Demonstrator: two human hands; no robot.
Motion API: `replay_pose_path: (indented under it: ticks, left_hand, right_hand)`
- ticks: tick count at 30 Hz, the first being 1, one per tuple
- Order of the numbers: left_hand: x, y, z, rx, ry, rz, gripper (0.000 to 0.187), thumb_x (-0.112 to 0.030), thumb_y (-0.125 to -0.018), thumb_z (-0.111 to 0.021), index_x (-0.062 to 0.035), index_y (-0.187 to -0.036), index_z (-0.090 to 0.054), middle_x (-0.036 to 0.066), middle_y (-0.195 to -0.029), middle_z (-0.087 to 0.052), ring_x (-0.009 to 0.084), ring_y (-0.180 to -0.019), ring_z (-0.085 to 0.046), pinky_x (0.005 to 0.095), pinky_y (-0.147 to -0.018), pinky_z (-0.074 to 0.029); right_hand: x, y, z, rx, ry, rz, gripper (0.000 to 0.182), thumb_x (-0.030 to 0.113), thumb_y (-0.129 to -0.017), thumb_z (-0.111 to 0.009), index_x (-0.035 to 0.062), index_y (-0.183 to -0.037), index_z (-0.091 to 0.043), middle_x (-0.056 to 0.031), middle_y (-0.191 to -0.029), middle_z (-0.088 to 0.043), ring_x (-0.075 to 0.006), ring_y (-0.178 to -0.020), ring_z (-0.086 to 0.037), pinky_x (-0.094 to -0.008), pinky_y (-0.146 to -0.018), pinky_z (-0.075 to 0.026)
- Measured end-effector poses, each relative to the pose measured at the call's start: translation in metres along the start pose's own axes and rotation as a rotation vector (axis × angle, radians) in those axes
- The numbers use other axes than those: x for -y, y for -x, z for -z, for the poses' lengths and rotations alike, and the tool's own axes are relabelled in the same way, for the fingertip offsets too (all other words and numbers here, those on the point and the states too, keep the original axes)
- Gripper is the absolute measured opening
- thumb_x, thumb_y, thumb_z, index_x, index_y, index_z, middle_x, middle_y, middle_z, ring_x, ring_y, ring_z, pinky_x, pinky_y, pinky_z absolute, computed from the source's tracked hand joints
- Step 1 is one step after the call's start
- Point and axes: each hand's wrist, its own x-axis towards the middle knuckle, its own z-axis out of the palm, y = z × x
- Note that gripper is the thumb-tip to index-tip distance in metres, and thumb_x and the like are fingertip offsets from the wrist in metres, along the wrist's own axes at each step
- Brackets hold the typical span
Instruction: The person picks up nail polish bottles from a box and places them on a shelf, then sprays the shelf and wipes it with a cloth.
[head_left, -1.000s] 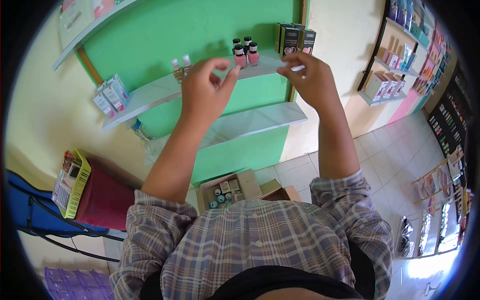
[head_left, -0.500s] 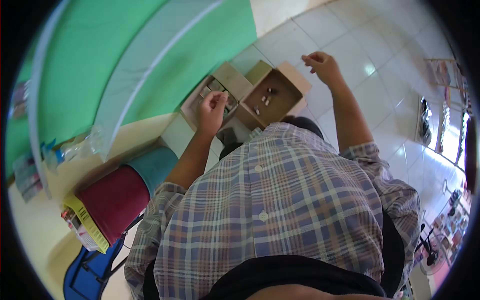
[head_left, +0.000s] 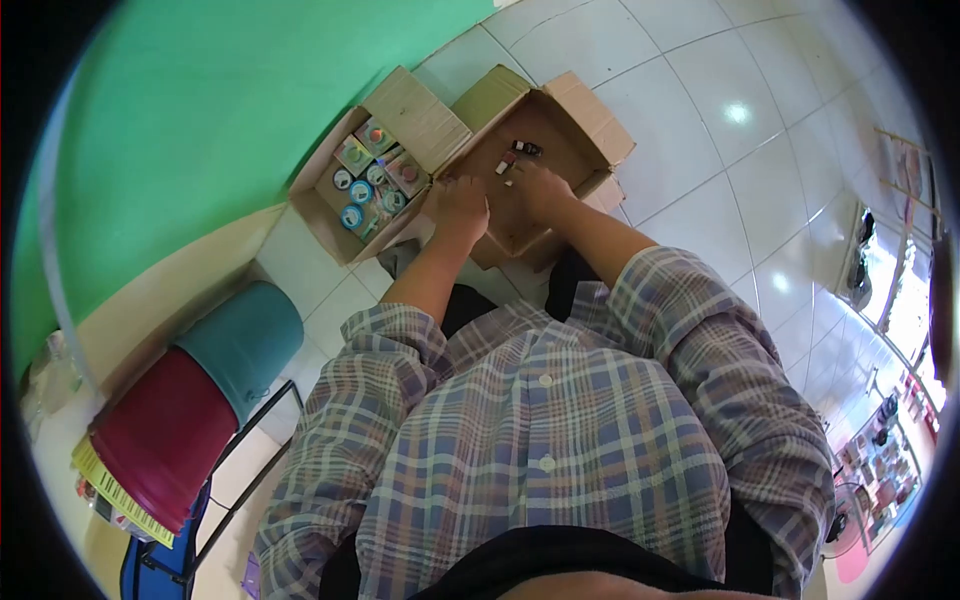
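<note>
My right hand reaches down inside an open cardboard box, its fingers closed round a small bottle that they mostly cover. Two more small dark bottles with pale parts, one farther back and one nearer, lie on the box floor just beyond the fingertips. At this box's left side, my left hand has its fingers curled over the cardboard edge. A second open cardboard box stands against it on the left, holding several round-lidded jars and small packets.
A green wall rises behind the boxes. White floor tiles spread to the right. Near my left side are a teal bin and a dark red bin, beside a black metal frame. A rack of goods stands far right.
Both hands have come down to the boxes from raised, spread positions. My right hand has moved left into the right box, and my view has tilted, showing more of the left box's contents.
</note>
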Motion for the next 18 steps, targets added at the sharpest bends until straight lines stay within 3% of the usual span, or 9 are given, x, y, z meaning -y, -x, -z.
replay_pose_path:
  ticks: [3, 6, 10, 13, 15, 16, 18]
  left_hand:
    - [-0.01, -0.011, -0.028, -0.01, -0.088, 0.067, 0.028, -0.017, -0.081, -0.066, -0.0047, -0.105, -0.058, 0.016, -0.109, -0.061, 0.0281, -0.101, -0.062, 0.045, -0.093, -0.043]
    - [-0.033, -0.01, -0.001, 0.117, -0.102, 0.165, 0.031, -0.014, -0.081, -0.064, -0.0035, -0.109, -0.055, 0.016, -0.111, -0.061, 0.0282, -0.104, -0.062, 0.0483, -0.093, -0.043]
    - [-0.029, -0.016, -0.001, 0.222, -0.052, 0.102, 0.033, -0.011, -0.081, -0.064, -0.003, -0.111, -0.054, 0.016, -0.114, -0.06, 0.029, -0.106, -0.061, 0.05, -0.092, -0.044]
    - [-0.033, -0.026, 0.003, 0.091, -0.025, 0.175, 0.035, -0.013, -0.083, -0.061, -0.0058, -0.116, -0.054, 0.015, -0.115, -0.059, 0.0308, -0.107, -0.061, 0.0514, -0.088, -0.046]
    - [-0.033, -0.038, 0.007, -0.276, 0.257, 0.053, 0.039, -0.015, -0.085, -0.059, -0.0134, -0.123, -0.053, 0.012, -0.116, -0.059, 0.0334, -0.106, -0.06, 0.0518, -0.086, -0.047]
    - [-0.033, -0.044, 0.007, -0.274, 0.261, 0.05, 0.039, -0.015, -0.085, -0.059, -0.0134, -0.123, -0.053, 0.012, -0.116, -0.059, 0.0334, -0.106, -0.06, 0.0518, -0.086, -0.047]
    - [-0.034, -0.056, 0.006, -0.434, 0.123, -0.201, 0.037, -0.02, -0.086, -0.058, -0.0203, -0.123, -0.055, 0.009, -0.115, -0.06, 0.0349, -0.103, -0.06, 0.0529, -0.084, -0.047]
  right_hand:
    - [0.016, 0.001, 0.012, 0.049, 0.178, 0.062, 0.031, 0.014, -0.089, -0.055, 0.0083, -0.12, -0.059, -0.013, -0.123, -0.053, -0.0309, -0.105, -0.063, -0.0427, -0.083, -0.056]
    - [0.013, -0.003, 0.002, 0.112, 0.182, -0.027, 0.029, 0.011, -0.088, -0.054, 0.0089, -0.117, -0.06, -0.0138, -0.12, -0.056, -0.0321, -0.102, -0.064, -0.0422, -0.083, -0.056]
    - [-0.004, -0.006, -0.011, 0.134, 0.107, -0.1, 0.03, 0.011, -0.088, -0.054, 0.01, -0.117, -0.06, -0.0148, -0.117, -0.057, -0.0346, -0.099, -0.065, -0.0435, -0.083, -0.056]
    - [-0.008, -0.001, 0.012, 0.224, -0.036, -0.017, 0.031, 0.01, -0.086, -0.055, 0.0098, -0.117, -0.058, -0.0166, -0.111, -0.058, -0.0385, -0.097, -0.065, -0.0455, -0.082, -0.055]
    - [-0.005, 0.002, 0.028, 0.084, -0.256, -0.077, 0.026, 0.007, -0.082, -0.056, 0.0075, -0.107, -0.062, -0.0199, -0.124, -0.054, -0.0393, -0.099, -0.063, -0.0453, -0.086, -0.052]
    - [-0.006, 0.0, 0.032, 0.084, -0.254, -0.082, 0.026, 0.007, -0.082, -0.056, 0.0075, -0.107, -0.062, -0.0199, -0.124, -0.054, -0.0393, -0.099, -0.063, -0.0453, -0.086, -0.052]
    - [-0.009, -0.004, 0.038, -0.132, -0.119, -0.259, 0.033, 0.009, -0.082, -0.058, 0.0075, -0.115, -0.059, -0.0207, -0.128, -0.054, -0.0378, -0.107, -0.06, -0.045, -0.089, -0.05]
